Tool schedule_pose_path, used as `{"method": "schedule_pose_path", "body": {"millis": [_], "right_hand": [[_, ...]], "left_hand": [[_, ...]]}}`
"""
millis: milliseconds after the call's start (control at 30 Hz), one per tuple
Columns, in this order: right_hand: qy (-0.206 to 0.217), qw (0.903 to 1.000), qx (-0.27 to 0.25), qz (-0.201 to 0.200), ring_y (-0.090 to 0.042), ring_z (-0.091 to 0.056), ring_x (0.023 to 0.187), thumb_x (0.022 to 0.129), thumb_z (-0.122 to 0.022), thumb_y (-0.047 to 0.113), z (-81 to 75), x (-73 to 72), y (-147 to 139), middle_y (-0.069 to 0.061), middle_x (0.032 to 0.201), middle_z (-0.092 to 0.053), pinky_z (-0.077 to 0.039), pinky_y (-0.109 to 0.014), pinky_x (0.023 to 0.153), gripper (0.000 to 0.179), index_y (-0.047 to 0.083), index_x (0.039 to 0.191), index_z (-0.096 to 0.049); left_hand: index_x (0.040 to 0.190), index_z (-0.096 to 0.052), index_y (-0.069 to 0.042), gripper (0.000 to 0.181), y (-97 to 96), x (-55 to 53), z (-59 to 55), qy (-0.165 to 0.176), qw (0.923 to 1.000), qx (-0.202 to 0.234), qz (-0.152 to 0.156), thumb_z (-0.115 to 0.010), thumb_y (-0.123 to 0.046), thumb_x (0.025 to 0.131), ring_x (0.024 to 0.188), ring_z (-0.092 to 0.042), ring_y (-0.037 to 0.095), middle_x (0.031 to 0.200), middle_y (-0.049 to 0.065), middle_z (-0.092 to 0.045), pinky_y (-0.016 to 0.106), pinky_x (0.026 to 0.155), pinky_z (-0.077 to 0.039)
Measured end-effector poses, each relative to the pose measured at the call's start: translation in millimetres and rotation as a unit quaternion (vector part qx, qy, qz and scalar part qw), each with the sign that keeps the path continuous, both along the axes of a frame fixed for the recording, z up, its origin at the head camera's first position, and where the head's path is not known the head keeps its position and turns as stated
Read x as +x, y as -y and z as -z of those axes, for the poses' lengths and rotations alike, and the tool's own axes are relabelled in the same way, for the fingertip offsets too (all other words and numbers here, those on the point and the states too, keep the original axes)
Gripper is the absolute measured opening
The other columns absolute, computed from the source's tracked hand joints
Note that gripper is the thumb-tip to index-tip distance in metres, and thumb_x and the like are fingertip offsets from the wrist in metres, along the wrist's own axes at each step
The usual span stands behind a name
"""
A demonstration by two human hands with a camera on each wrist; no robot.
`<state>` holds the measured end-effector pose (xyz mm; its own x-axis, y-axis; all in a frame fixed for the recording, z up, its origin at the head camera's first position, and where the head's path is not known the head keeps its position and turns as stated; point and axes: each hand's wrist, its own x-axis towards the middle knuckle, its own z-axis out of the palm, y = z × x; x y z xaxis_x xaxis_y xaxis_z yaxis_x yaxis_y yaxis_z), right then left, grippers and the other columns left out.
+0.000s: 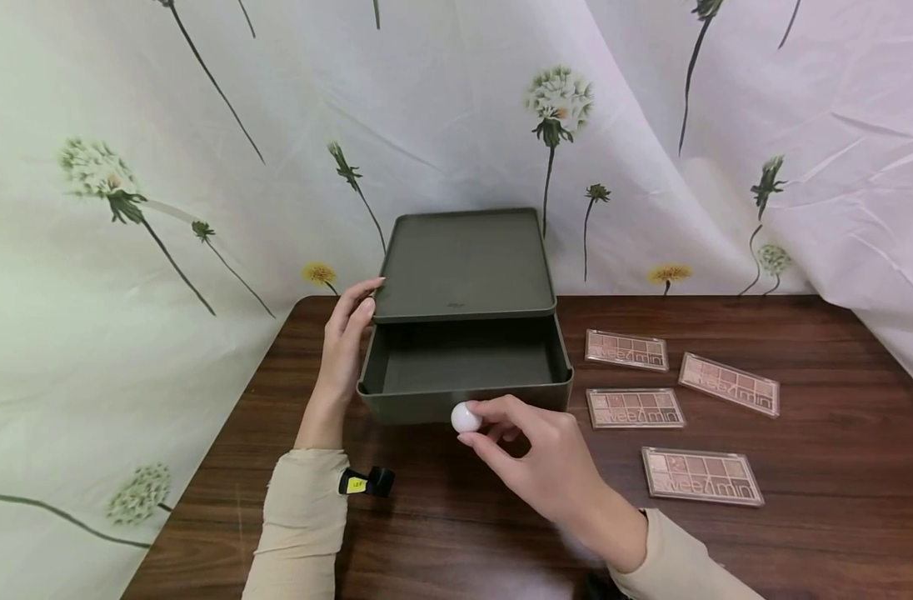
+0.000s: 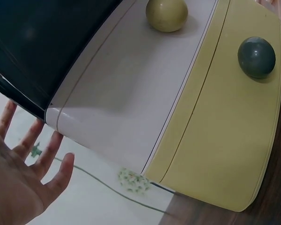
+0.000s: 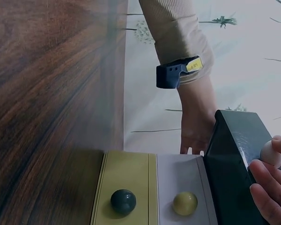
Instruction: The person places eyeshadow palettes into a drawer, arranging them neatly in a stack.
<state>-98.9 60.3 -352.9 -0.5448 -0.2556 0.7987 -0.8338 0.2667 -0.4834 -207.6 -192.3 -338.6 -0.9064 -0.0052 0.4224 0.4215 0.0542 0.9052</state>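
A dark green drawer cabinet [image 1: 464, 258] stands at the back of the table, its top drawer [image 1: 419, 408] pulled partly out with a bare inside. My right hand [image 1: 550, 458] pinches the round white knob [image 1: 466, 417] on that drawer's front between thumb and fingers. Along the cabinet's left side, my left hand [image 1: 344, 346] touches it with fingers extended. Below the green drawer, the left wrist view shows a white drawer [image 2: 117, 89] with a yellow knob [image 2: 167, 15], then a yellow drawer [image 2: 220, 122] with a dark green knob [image 2: 256, 57]; both look closed.
Several eyeshadow palettes lie flat on the wooden table [image 1: 824, 467] right of the cabinet; the nearest palette [image 1: 702, 477] is beside my right forearm. A flower-printed cloth [image 1: 456, 125] hangs close behind the cabinet. The left table edge runs near my left arm.
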Motion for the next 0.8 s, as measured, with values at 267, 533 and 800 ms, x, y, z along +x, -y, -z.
{"method": "schedule_pose_path", "body": {"millis": [267,533,800], "right_hand": [[-0.009,0.9999,0.005,-0.008,-0.003,-0.065,0.068,0.092,-0.072,0.024,-0.9,7.8,-1,-0.001,0.093,-0.074,-0.050,-0.016,0.062,0.021,0.009,0.107,-0.070],[-0.010,0.9998,0.010,-0.015,-0.003,-0.066,0.070,0.093,-0.071,0.023,0.4,11.9,-1,-0.002,0.095,-0.074,-0.051,-0.016,0.063,0.020,0.008,0.107,-0.068],[-0.017,0.9996,0.016,-0.014,-0.004,-0.067,0.072,0.096,-0.067,0.024,2.3,12.8,-2,-0.002,0.097,-0.073,-0.051,-0.016,0.065,0.023,0.007,0.111,-0.068]], "left_hand": [[0.137,-0.056,-0.008,0.040,-0.2,-0.3,0.2,-0.009,0.9999,0.011,0.004,-0.045,-0.025,0.103,0.109,-0.050,0.016,0.130,-0.001,-0.053,0.031,0.086,-0.038],[0.136,-0.058,-0.012,0.037,-1.5,-0.2,0.5,-0.011,0.9992,0.032,0.022,-0.046,-0.023,0.103,0.107,-0.052,0.015,0.130,0.000,-0.054,0.028,0.085,-0.042],[0.135,-0.058,-0.011,0.037,-2.1,-0.7,0.4,-0.014,0.9991,0.034,0.021,-0.046,-0.023,0.103,0.106,-0.053,0.015,0.130,0.000,-0.054,0.028,0.084,-0.043]]}}
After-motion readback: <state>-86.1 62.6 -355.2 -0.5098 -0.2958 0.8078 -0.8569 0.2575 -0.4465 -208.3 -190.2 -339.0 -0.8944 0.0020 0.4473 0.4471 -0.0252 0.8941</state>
